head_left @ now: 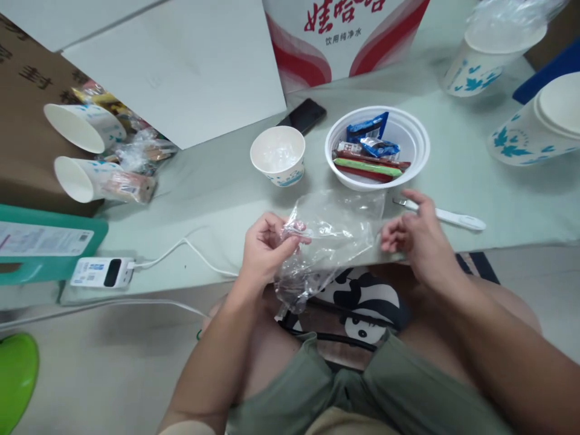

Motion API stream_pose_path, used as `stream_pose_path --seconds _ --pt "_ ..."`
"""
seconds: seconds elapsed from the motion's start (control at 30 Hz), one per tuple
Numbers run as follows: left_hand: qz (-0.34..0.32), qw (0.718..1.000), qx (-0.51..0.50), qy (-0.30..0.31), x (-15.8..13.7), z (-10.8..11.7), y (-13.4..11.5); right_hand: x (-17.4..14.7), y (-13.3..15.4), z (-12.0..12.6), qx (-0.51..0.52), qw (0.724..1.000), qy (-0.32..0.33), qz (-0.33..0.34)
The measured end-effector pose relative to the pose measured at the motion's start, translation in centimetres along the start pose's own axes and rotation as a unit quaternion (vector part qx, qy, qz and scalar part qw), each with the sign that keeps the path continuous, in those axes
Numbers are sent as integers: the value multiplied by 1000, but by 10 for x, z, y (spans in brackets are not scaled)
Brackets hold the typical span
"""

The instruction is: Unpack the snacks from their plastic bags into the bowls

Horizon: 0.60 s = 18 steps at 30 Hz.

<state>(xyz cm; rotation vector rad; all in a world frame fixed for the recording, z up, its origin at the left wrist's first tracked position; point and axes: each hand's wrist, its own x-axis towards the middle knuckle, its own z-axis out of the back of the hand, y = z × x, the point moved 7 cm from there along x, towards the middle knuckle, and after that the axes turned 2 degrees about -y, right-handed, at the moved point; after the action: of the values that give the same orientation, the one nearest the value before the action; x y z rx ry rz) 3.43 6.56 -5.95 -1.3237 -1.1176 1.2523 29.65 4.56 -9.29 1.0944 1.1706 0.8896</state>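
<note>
A clear plastic bag (338, 220) hangs over the table's front edge, its lower end above my lap. My left hand (267, 244) pinches its left side between thumb and fingers. At the bag's right edge is my right hand (419, 238), index finger raised and the other fingers loosely bent, with no hold on the bag that I can see. Just behind this hand lies a slim white-handled tool (460, 218) with a metal tip. Beyond the bag stand a paper cup (290, 176) with something clear inside and a white plastic bowl (419, 151) of small wrapped packets.
A dark phone (306, 115) lies behind the cup. More paper cups (514, 139) stand at the right; two others (75, 130) lie tipped at the left near wrapped snacks. A white device (102, 273) with a cable sits by the front left edge. Boxes (217, 66) line the back.
</note>
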Motion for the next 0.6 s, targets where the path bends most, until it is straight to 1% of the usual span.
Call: stream_pose_path --seconds 0.03,0.07,0.1,0.13,0.17,0.2,0.27,0.3,0.33,0.37,0.4,0.43,0.47,0.57,0.6 --pt "-31 999 -8 -11 -3 -5 -2 -3 -4 -10 39 997 54 -30" --pt "-59 998 -13 -14 -7 -10 -4 -8 -5 -18 70 992 97 -44" --pt "-78 997 -15 -8 -10 -17 -4 -12 -4 -24 89 987 124 -44" --pt "-80 997 -16 13 -14 -25 -1 -16 -1 -26 91 987 131 -35" --pt "-65 997 -18 46 -16 -34 3 -19 2 -26 80 989 122 -21" --pt "-33 995 -27 87 -18 -43 9 -21 5 -24 62 993 103 -5" --pt "62 983 -57 163 -20 -56 23 -24 11 -21 21 997 76 26" --pt "105 974 -71 186 -20 -58 29 -25 13 -21 4 996 85 35" --pt "134 968 -79 195 -18 -59 32 -26 13 -24 -10 993 109 42" --pt "148 967 -78 190 -14 -57 33 -27 12 -27 -24 989 141 44" --pt "148 971 -68 177 -10 -53 32 -27 11 -30 -38 983 172 46" --pt "136 976 -51 160 -6 -49 30 -27 10 -32 -50 979 193 49" --pt "116 983 -31 141 -3 -46 27 -27 9 -32 -60 976 200 57" --pt "41 997 9 71 1 -34 13 -24 13 -27 -85 976 170 109" --pt "19 998 14 65 0 -34 10 -24 16 -26 -91 975 160 128"
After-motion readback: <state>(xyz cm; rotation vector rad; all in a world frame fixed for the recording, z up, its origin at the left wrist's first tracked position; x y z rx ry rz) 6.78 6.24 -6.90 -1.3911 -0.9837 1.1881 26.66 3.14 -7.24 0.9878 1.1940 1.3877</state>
